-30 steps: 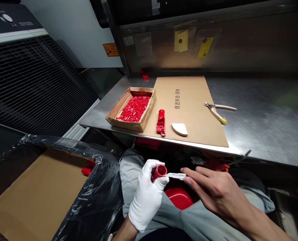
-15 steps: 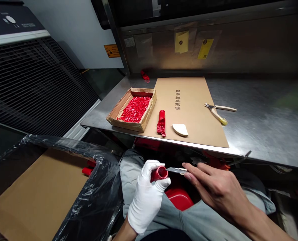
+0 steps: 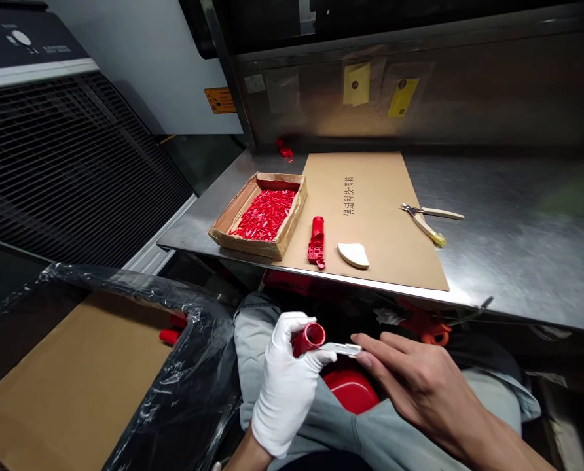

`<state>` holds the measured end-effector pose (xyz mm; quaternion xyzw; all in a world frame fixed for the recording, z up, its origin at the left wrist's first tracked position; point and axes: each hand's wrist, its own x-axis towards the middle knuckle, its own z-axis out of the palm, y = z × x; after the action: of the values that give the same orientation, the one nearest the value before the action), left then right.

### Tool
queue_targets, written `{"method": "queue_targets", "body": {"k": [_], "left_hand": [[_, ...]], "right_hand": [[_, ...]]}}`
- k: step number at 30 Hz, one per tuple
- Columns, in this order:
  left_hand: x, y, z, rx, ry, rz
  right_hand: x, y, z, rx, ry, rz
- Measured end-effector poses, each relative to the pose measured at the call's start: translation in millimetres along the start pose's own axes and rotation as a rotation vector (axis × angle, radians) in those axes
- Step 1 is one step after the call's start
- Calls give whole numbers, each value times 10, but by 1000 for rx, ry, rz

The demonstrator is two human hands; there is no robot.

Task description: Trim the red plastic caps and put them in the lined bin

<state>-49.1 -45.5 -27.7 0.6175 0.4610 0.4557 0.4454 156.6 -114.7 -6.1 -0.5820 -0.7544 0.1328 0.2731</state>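
My left hand [image 3: 286, 386], in a white glove, is wrapped round a red plastic tube-shaped part [image 3: 313, 335] with its round open end facing up towards me. Bare, my right hand [image 3: 419, 376] pinches a utility knife [image 3: 345, 349]. The blade points left and lies at the lower right of the tube's rim, close to my gloved thumb; whether it touches the rim I cannot tell. On the cardboard sheet [image 3: 375, 190] in front of me lie another red plastic part [image 3: 316, 242] and a pale wedge-shaped pad [image 3: 353, 255].
A cardboard tray [image 3: 285, 245] of small red scraps stands on the left of the metal table [image 3: 508, 242]. Cutting pliers [image 3: 422, 219] lie across the sheet's right edge. At lower left is a carton lined with black plastic [image 3: 194, 373], with red parts [image 3: 170, 335] inside.
The knife has moved slightly left and down, from the tube's upper right rim to its lower right side. The tube has shifted slightly left in my left hand.
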Motion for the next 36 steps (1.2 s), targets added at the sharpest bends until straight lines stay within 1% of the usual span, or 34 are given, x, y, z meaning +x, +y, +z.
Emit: {"method": "queue_targets", "body": {"k": [3,5,7,8,10,12,14,17,20,24,26,30,33,36], "left_hand": [[11,13,-5,9,25,19],[11,25,-8,22,35,50],[8,40,1,39,44,89],[5,49,11,52,48,113],[-1,67,42,82,52,169],[-7,79,80,115,29,225],[-16,78,110,123,-23,271],[-41,48,123,107,-112,294],[-75,17,95,137,-188,276],[-111,41,35,184,-287,252],[-119,65,14,156,-311,223],[-124,87,1,79,-300,207],[-123,97,16,39,-309,206],[-118,110,32,7,-300,216]], "right_hand": [[1,34,-3,90,3,1],[11,29,-23,136,32,28],[45,-21,-50,199,67,92],[74,-62,-60,250,54,146],[159,-160,-69,408,-32,298],[269,-250,-57,616,-143,449],[380,-303,-32,802,-210,509],[487,-303,-3,915,-299,488],[489,-242,-20,901,-370,483],[414,-143,-118,884,-442,434],[391,-104,-178,903,-423,417],[390,-103,-243,859,-283,429],[391,-170,-227,887,-283,474],[385,-244,-191,919,-280,490]]}}
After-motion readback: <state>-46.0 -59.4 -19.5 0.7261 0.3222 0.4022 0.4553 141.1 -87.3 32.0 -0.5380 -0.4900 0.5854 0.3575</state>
